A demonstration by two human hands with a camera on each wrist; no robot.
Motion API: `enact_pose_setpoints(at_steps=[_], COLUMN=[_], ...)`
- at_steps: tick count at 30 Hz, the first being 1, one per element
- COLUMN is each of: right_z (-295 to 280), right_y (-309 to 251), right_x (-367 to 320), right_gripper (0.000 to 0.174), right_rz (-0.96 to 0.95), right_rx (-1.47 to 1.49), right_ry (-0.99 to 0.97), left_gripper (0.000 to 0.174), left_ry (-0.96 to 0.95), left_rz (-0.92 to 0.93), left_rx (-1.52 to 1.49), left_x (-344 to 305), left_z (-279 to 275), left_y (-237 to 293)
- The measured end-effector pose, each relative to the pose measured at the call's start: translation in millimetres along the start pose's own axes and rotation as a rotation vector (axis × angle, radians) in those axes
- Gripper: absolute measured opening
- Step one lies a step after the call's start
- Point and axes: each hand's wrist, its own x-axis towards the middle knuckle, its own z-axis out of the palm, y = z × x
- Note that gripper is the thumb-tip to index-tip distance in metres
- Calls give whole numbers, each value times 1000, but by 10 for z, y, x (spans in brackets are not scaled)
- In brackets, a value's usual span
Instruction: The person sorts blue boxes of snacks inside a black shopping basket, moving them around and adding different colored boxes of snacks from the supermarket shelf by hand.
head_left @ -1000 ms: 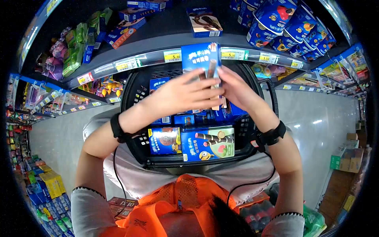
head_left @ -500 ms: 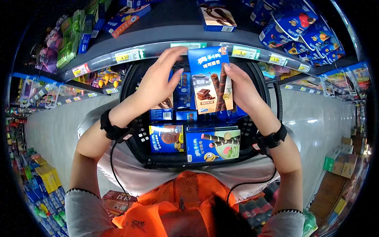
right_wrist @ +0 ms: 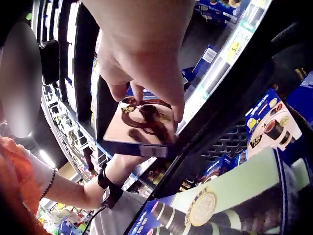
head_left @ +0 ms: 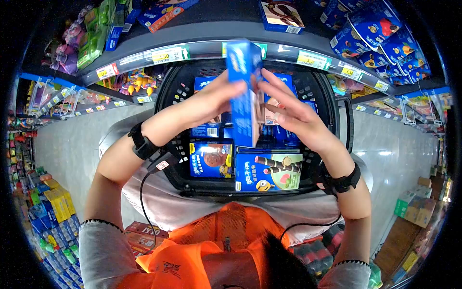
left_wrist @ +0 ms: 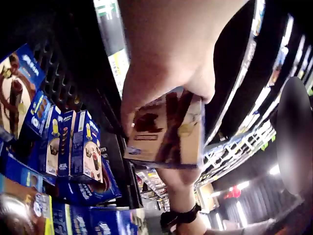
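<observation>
In the head view a blue box of chocolate wafer rolls (head_left: 243, 103) is held up over a black basket, its narrow side turned up and blurred. My left hand (head_left: 211, 103) grips it, thumb across the side. My right hand (head_left: 298, 113) is at its other side with spread fingers, the fingertips right at the box. The left wrist view shows the face of the wafer roll box (left_wrist: 166, 129) beneath my left hand (left_wrist: 166, 58). In the right wrist view my right hand (right_wrist: 142, 63) is over the box's other face (right_wrist: 142, 125).
The black basket (head_left: 166, 111) contains several blue boxes, including a green-and-blue wafer roll box (head_left: 269, 169) and a cookie box (head_left: 211, 159) at the near side. Beyond the basket runs a shelf edge with price tags (head_left: 314, 59). Blue tubs (head_left: 378, 31) and one box (head_left: 283, 14) are on that shelf.
The wafer roll box was front-up in my right hand; now it is turned to its narrow side. My left hand has come in and taken hold, while the right fingers have spread.
</observation>
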Motion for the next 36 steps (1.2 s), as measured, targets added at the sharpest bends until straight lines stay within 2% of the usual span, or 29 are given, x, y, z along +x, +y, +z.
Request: enact_pose_setpoints(at_steps=[1, 2, 3, 5, 7, 11, 13, 14, 15, 16, 17, 19, 20, 21, 23, 25, 27, 29, 31, 33, 34, 36], right_z=[-48, -78, -75, -33, -4, 24, -4, 46, 149, 162, 174, 62, 78, 60, -33, -133, -184, -252, -292, -323, -354, -393], right_y=[-36, -73, -102, -149, -188, -205, -187, -208, -207, -145, -85, -103, -73, 13, 19, -28, -50, -34, 8, 51, 79, 150], right_x=[5, 18, 20, -10, -24, -41, -61, -46, -52, -46, -40, -67, -71, -80, -78, -65, -36, -25, -28, -45, -63, -87], right_gripper=[52, 48, 48, 44, 46, 45, 47, 47, 47, 45, 44, 40, 36, 34, 32, 27, 27, 28, 29, 30, 31, 32], right_rz=[-43, -86, -95, -41, -48, -66, -3, 2, -26, 45, 117, 489, 482, 408, 396, 364, 358, 361, 387, 410, 425, 441], right_rx=[-114, -229, -231, 98, 142, 156, 212, 269, 251, 217, 182, 303, 261, 165, 209, 299, 399, 415, 420, 439, 421, 407], right_ry=[-69, -139, -137, -114, -127, -131, -66, 66, 309, 409, 506, 312, 365, 417, 478, 545, 675, 702, 734, 712, 700, 690], left_gripper=[61, 54, 59, 66, 70, 70, 70, 70, 70, 65, 57, 49, 44, 43, 41, 52, 75, 95, 111, 116, 120, 119], left_ry=[-7, 75, -56, -224, -15, -45, -108, -111, -111, -117, 20, -30, -132, -77, -211, 55, 288, 437, 449, 509, 497, 416], left_rz=[-40, 7, -23, -108, -153, -85, -122, -124, -125, -157, -233, -147, -202, -261, -316, -495, -542, -653, -765, -742, -777, -807], left_rx=[-259, -337, -382, -588, -508, -522, -582, -580, -578, -616, -692, -255, -139, 68, 343, 784, 1422, 1497, 1371, 1384, 1406, 1374], left_x=[2, -9, 7, -46, -91, -117, -100, -100, -96, -75, -62, -95, -112, -89, 59, 166, 302, 320, 376, 384, 409, 401], left_z=[-33, -35, -118, -174, -97, -131, -129, -54, 25, 5, -43, 94, 88, 20, -205, -367, -774, -791, -914, -1054, -1139, -1112], left_y=[11, 2, -4, 30, 52, -15, -31, -3, 21, -37, -200, -261, -232, -262, -217, -327, -815, -847, -927, -1073, -1129, -1051])
